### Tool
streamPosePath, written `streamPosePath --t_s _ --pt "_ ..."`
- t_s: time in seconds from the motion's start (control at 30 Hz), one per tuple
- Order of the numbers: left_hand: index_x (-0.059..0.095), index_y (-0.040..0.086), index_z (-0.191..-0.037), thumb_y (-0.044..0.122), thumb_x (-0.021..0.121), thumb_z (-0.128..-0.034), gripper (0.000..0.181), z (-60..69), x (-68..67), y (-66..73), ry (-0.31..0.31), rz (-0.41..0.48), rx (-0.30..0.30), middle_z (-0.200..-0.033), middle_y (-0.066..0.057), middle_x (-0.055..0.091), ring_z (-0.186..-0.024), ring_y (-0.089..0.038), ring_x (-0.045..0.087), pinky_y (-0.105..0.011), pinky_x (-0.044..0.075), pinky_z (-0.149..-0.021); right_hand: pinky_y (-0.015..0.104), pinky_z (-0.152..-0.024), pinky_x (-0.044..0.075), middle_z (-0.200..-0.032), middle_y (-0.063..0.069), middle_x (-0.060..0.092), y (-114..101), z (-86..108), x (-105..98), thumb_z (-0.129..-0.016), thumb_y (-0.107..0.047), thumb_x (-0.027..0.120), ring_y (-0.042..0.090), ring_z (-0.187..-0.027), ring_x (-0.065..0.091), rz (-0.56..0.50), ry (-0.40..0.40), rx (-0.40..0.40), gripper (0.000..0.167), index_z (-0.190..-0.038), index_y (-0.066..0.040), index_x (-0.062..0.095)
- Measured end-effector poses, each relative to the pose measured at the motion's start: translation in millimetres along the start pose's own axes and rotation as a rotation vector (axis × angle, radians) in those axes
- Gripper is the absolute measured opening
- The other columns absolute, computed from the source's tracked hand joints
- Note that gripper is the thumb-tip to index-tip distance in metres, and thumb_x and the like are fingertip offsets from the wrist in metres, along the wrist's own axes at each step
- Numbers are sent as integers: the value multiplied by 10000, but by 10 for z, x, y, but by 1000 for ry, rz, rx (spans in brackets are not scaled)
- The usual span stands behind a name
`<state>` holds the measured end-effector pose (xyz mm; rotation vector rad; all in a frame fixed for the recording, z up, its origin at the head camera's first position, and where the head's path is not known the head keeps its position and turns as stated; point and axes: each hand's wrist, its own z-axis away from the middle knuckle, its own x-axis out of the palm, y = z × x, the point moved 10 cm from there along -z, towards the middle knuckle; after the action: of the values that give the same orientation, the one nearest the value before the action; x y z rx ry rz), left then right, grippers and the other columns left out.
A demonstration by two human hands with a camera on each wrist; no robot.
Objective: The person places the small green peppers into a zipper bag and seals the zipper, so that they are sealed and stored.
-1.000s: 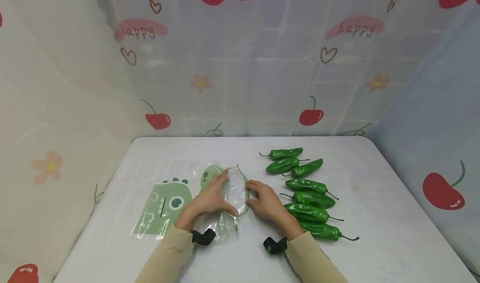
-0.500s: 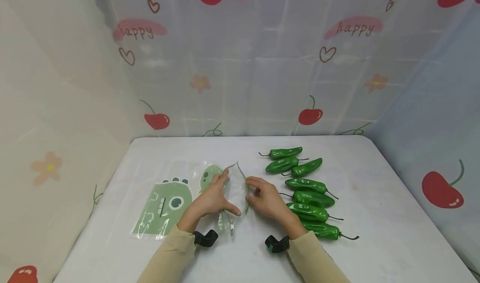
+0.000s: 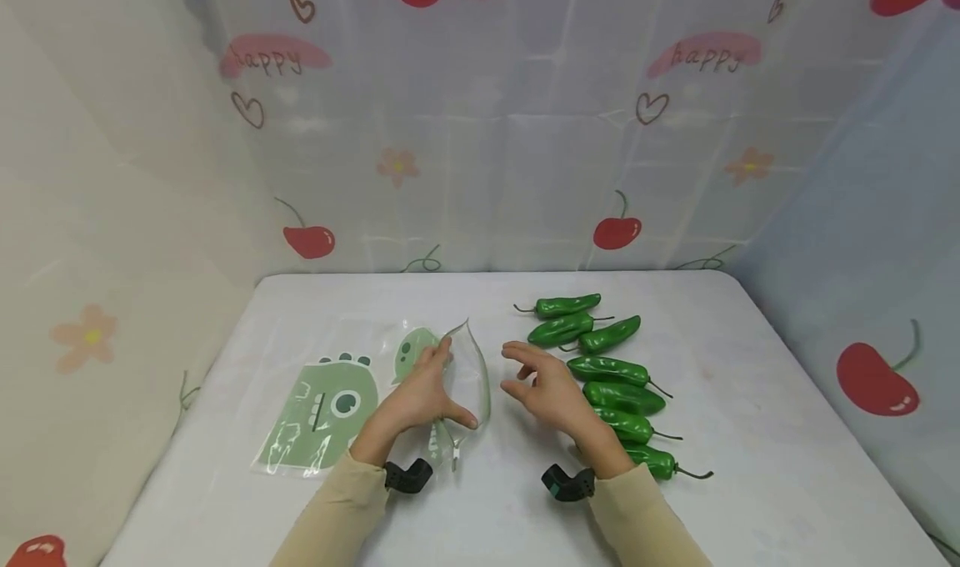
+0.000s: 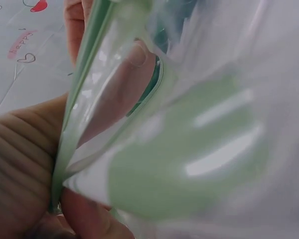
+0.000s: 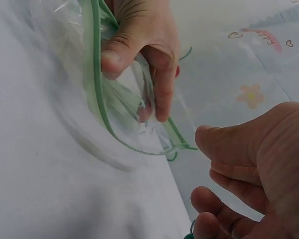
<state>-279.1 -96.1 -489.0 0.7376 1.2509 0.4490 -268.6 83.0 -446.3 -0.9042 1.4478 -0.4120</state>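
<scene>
A clear zip bag (image 3: 472, 371) with green edging stands with its mouth parted in the middle of the table. My left hand (image 3: 420, 396) holds its rim, thumb and fingers spread apart; in the right wrist view the left thumb lies over the green edge (image 5: 97, 82). The left wrist view shows a fingertip through the clear plastic and the bag's green print (image 4: 189, 164). My right hand (image 3: 551, 392) hovers just right of the bag, apart from it, fingers loosely bent around nothing. Close by it lie several green peppers (image 3: 607, 371), partly hidden by the right wrist.
Another bag (image 3: 330, 400) with a green one-eyed monster print lies flat at the left. More green peppers (image 3: 562, 330) lie toward the back right of the white table (image 3: 750, 434). A printed curtain (image 3: 510, 175) hangs behind and along both sides.
My right hand has let go of the bag's right edge and drawn slightly right. The left hand keeps its hold, and the bag's mouth has narrowed.
</scene>
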Motion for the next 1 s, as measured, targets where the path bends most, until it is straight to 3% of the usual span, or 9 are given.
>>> streamPosePath --t_s 0.33,0.7,0.9,1.0 --pt "177 65 -1653 394 1041 -525 1458 -7 6 -21 2 3 -23 -1533 -211 425 -1406 -364 477 -512 433 -1134 316 -800 526 -1507 43 580 29 70 -247 -932 -169 774 185 -1017 657 46 -24 -11 491 -1403 -114 646" --pt "141 60 -1656 391 1038 -531 1477 -3 -5 0 -5 -8 -2 -1535 -221 412 -1432 -384 448 -521 424 -1139 286 -756 508 -1413 58 624 329 264 -572 -933 -232 779 227 -1060 622 45 -51 27 502 -1411 -188 630" --pt "125 98 -1666 379 1040 -531 1484 -5 -14 -14 -6 26 -13 -1556 -200 400 -1453 -366 429 -516 422 -1140 267 -702 488 -1259 109 680 439 379 -730 -918 -232 798 243 -966 616 58 -55 22 503 -1393 -184 641" --pt "121 115 -1669 372 1040 -533 1483 -6 -32 -20 -6 39 -17 -1563 -192 398 -1458 -362 424 -516 420 -1140 255 -717 484 -1261 82 673 487 445 -808 -921 -231 794 205 -960 595 80 -58 10 501 -1393 -169 639"
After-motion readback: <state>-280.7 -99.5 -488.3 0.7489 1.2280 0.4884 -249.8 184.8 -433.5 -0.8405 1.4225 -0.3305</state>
